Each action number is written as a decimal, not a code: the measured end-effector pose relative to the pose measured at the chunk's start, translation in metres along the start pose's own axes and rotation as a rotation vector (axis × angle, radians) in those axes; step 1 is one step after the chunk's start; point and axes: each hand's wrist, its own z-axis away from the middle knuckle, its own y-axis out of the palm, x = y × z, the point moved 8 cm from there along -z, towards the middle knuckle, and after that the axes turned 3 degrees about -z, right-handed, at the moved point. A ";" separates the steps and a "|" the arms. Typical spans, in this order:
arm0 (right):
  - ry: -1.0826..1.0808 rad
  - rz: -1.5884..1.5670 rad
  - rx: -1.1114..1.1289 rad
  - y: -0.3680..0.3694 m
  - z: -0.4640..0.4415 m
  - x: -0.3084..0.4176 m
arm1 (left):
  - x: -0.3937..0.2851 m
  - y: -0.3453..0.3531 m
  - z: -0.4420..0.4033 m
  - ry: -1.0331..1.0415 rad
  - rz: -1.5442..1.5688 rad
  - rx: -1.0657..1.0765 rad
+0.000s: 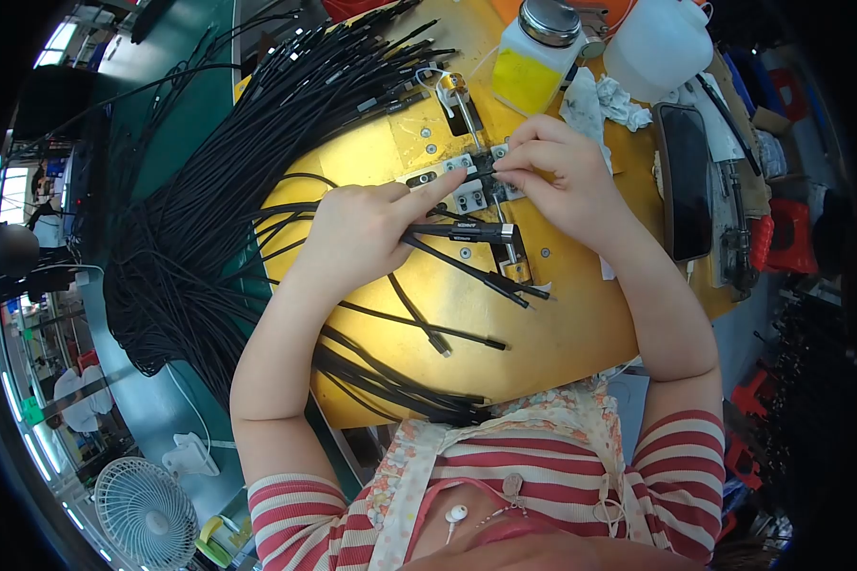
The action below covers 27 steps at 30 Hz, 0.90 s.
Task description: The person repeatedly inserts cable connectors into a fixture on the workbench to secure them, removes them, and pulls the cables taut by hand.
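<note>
My left hand (357, 228) is curled around several black cables, among them one with a wide black connector with white lettering (467, 231) that juts out below the fingers. Its index finger stretches to the small metal clamp fixture (468, 197) on the gold plate (543, 324). Across the fixture, my right hand (557, 171) pinches the thin end of a black cable (486, 175) between thumb and fingertips. The exact tip is hidden by the fingers. Loose cable ends (471, 335) lie on the plate below my left hand.
A large bundle of black cables (200, 209) covers the left side, its connectors fanned out at the top. Behind the fixture stand a jar of yellow liquid (528, 71) and a white plastic bottle (657, 48). A phone (684, 181) lies at right; a fan (146, 514) is lower left.
</note>
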 end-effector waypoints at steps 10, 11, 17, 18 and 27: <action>0.073 0.037 -0.002 -0.001 0.000 -0.003 | -0.007 0.009 0.003 0.055 -0.262 -0.091; 0.041 0.064 -0.003 -0.001 0.000 -0.001 | -0.006 0.010 0.003 0.051 -0.263 -0.086; -0.138 0.289 0.007 0.001 0.002 0.019 | -0.010 0.009 0.002 0.053 -0.307 -0.104; -0.169 0.333 0.011 0.001 0.003 0.022 | -0.010 0.008 0.003 0.054 -0.312 -0.108; -0.301 0.477 0.075 0.003 0.008 0.032 | -0.019 -0.010 0.000 0.151 -0.369 -0.270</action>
